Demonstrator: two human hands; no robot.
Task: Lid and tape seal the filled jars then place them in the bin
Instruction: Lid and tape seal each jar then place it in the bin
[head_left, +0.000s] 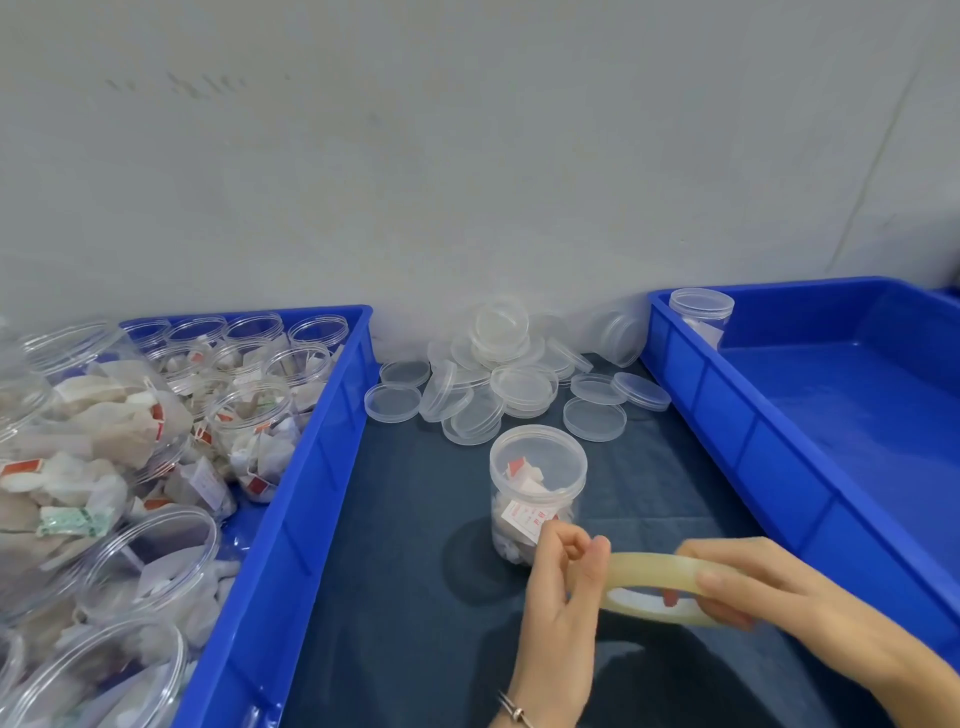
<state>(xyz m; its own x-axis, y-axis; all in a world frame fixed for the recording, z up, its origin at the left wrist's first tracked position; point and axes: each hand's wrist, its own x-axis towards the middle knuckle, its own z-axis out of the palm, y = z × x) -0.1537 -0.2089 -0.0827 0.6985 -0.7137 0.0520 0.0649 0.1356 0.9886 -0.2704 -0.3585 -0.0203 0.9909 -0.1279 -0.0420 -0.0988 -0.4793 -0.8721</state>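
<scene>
Right hand (748, 587) fingers curled round tape roll (660, 587) | left hand (563, 587) fingers pinching roll's edge | lidded jar (535, 488) upright on tabletop (415, 571), just behind hands, between two blue bins

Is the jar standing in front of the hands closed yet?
Closed: a clear lid sits on the upright jar. No tape is visible round it; the tape roll is in both hands.

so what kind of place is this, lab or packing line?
Most likely a small hand-packing station, not a lab. A blue bin holds many open clear jars stuffed with sachets, loose clear lids are heaped by the wall, and both hands work a tape roll beside one lidded jar.
</scene>
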